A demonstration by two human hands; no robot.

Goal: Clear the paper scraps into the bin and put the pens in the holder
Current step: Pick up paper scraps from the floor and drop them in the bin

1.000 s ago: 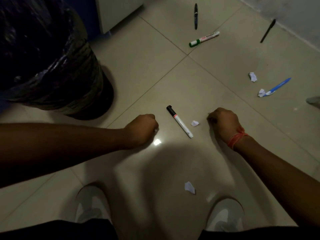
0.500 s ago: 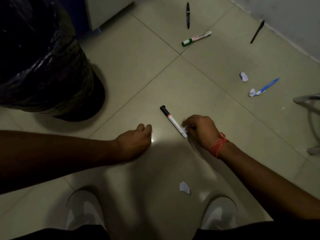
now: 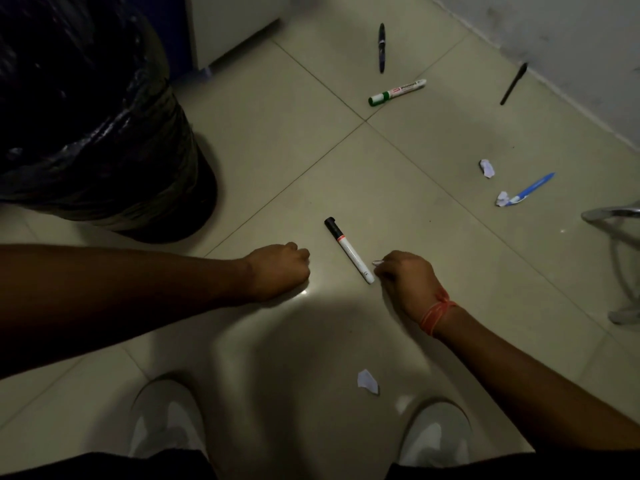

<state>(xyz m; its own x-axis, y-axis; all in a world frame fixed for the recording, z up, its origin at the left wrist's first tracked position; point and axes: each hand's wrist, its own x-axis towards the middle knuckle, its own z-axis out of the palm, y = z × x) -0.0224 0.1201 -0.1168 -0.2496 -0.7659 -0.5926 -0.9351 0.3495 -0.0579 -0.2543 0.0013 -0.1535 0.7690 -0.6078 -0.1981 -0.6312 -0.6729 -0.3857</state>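
My right hand [image 3: 405, 282] pinches a small white paper scrap [image 3: 377, 262] at its fingertips, just right of a black-capped white marker [image 3: 349, 250] lying on the floor tiles. My left hand [image 3: 277, 268] is curled into a fist left of the marker; a scrap seen at its fingers earlier is hidden inside. The bin with a black bag [image 3: 86, 116] stands at the far left. More scraps lie near my shoes [image 3: 367, 382] and at the right [image 3: 486, 167], [image 3: 503, 198]. A green-capped marker [image 3: 396, 92], dark pen [image 3: 381, 46], black pen [image 3: 513, 84] and blue pen [image 3: 535, 187] lie farther off.
A white cabinet base [image 3: 235, 26] stands behind the bin. A wall [image 3: 571, 46] runs along the far right. A metal chair leg [image 3: 613, 216] juts in at the right edge. My white shoes [image 3: 166, 420] are at the bottom.
My right hand moved left to the scrap beside the marker and pinched it off the floor. My left hand closed its fingers and stayed near the marker.
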